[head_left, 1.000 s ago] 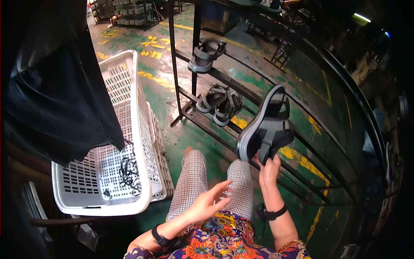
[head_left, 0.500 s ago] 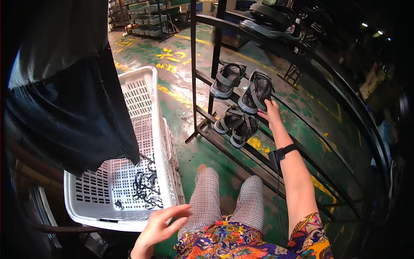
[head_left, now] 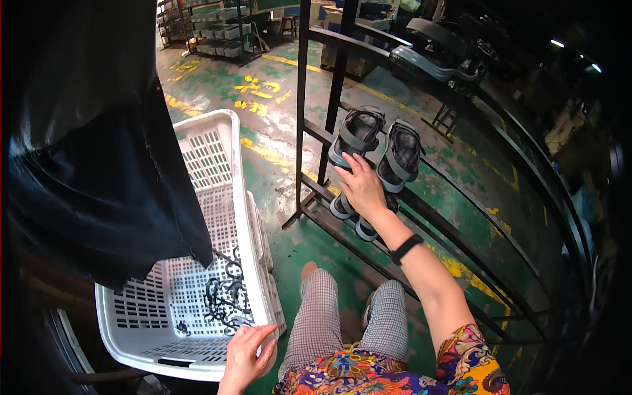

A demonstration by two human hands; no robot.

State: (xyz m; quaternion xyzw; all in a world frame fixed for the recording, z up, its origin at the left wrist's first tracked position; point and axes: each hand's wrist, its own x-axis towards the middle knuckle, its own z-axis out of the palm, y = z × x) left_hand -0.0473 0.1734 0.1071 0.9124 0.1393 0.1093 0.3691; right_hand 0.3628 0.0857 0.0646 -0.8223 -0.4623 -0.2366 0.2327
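Observation:
My right hand (head_left: 361,185) reaches to the rack, fingers stretched out, its fingertips at the toe of a grey and black strapped sandal (head_left: 361,130). Beside that one, to the right, a matching sandal (head_left: 400,155) rests on the same tier, tilted with its toe toward me. Another pair sits on the tier below, where my hand and wrist partly cover the left sandal (head_left: 340,208) and the right sandal (head_left: 367,230). My left hand (head_left: 250,350) hovers by the near right corner of a white plastic basket (head_left: 245,217), fingers extended and nothing in them.
Dark strap pieces (head_left: 225,299) lie in the basket. A large dark cloth (head_left: 112,184) hangs over its left side. The black metal rack (head_left: 302,99) spans the right, with another sandal (head_left: 431,49) on its top tier. Shelves with grey bins (head_left: 220,31) stand far back.
My right hand has left the right sandal and moved left to the left one's toe. The right sandal now sits straighter beside it. My left hand has moved slightly right and down.

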